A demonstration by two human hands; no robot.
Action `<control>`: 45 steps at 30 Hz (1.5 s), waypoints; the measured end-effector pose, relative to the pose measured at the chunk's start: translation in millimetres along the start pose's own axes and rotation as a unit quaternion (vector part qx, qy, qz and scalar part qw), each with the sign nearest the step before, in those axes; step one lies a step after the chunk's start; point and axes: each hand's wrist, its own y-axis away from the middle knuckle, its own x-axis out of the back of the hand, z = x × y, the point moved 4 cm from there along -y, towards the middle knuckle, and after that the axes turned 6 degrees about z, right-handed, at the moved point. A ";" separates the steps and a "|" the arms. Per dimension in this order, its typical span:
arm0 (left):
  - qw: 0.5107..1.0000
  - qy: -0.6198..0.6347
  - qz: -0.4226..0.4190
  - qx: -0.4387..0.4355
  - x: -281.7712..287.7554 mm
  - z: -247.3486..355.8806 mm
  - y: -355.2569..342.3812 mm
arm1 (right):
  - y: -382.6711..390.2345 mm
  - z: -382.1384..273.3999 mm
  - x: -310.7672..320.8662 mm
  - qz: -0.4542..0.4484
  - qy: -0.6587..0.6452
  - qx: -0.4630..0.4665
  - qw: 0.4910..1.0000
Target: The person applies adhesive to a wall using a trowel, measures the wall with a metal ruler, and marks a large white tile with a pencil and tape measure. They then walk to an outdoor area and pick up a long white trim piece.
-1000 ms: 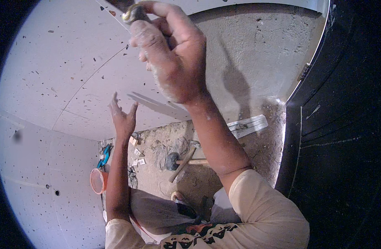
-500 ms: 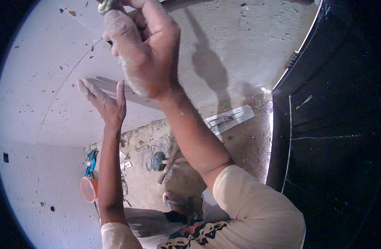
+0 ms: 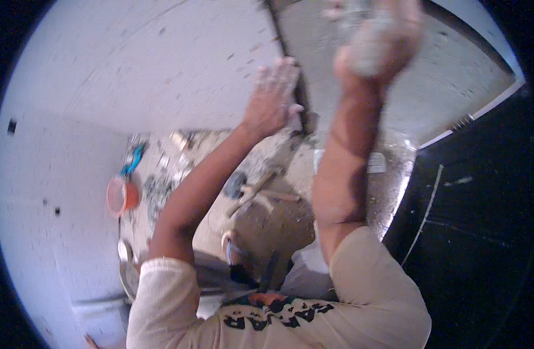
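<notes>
The right hand [image 3: 378, 42] was smeared by motion blur at the upper edge, its fingertips partly cut off; a greyish shape [image 3: 355, 13] by the fingers could not be identified, and whether they gripped it could not be told. The left hand [image 3: 273, 100] was clear enough to read: back toward the camera, fingers straight and only slightly parted, thumb out to the right, pinching nothing. It lay over the right edge of the white speckled panel [image 3: 185, 70], beside the dark gap [image 3: 283, 36] next to the rough grey cement wall [image 3: 435, 87]; whether the palm pressed on the panel was hidden behind the hand.

The right forearm [image 3: 344, 157] covered the middle of a pale flat strip [image 3: 376, 163] on the floor [image 3: 281, 235]. An orange bucket [image 3: 131, 195] stood at the left, near a teal item [image 3: 135, 158] of uncertain kind; the bucket's contents were too indistinct to make out. Near the floor's middle lay a black-headed mallet [image 3: 235, 184], its handle crossed by a wooden-looking bar [image 3: 249, 194].
</notes>
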 end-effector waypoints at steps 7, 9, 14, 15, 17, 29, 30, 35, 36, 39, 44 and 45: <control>0.969 0.056 -0.242 0.020 -33.5 -38.4 162.0 | 11.1 9.2 -5.7 -0.008 0.019 0.107 0.994; 0.924 0.061 -0.365 0.096 -43.7 -56.0 213.8 | 24.5 4.9 -15.7 -0.053 0.048 0.087 0.994; 0.896 0.057 -0.432 0.080 -82.7 -72.0 324.1 | 46.5 36.7 -26.8 -0.266 0.059 -0.008 0.962; 0.894 0.064 -0.434 0.092 -87.4 -70.3 363.3 | 62.9 62.4 -36.5 -0.305 0.070 -0.033 0.949; 0.878 0.117 -0.447 0.127 -108.1 -58.8 374.2 | 83.2 104.6 -26.9 -0.415 0.199 0.057 0.886; 0.844 0.291 -0.391 0.225 -150.3 -93.8 387.7 | 227.3 287.6 301.4 -0.569 0.653 -0.083 0.493; 0.838 0.300 -0.391 0.235 -146.3 -92.6 396.9 | 232.9 282.1 297.8 -0.582 0.665 -0.156 0.441; 0.832 0.301 -0.218 0.412 -95.2 -95.1 426.3 | 234.3 280.5 298.4 -0.575 0.660 -0.177 0.450; 0.829 0.276 -0.234 0.426 -79.4 -93.9 419.5 | 230.2 289.7 320.7 -0.569 0.666 -0.177 0.450; 0.848 0.183 -0.151 0.474 -69.9 -84.5 487.9 | 240.0 315.7 327.5 -0.578 0.662 -0.189 0.438; 0.728 0.097 -0.116 0.669 -39.7 -77.3 595.7 | 253.3 326.9 315.3 -0.665 0.631 -0.099 0.388; 0.720 0.076 -0.108 0.682 -28.2 -85.7 606.1 | 255.4 332.8 313.7 -0.670 0.630 -0.094 0.381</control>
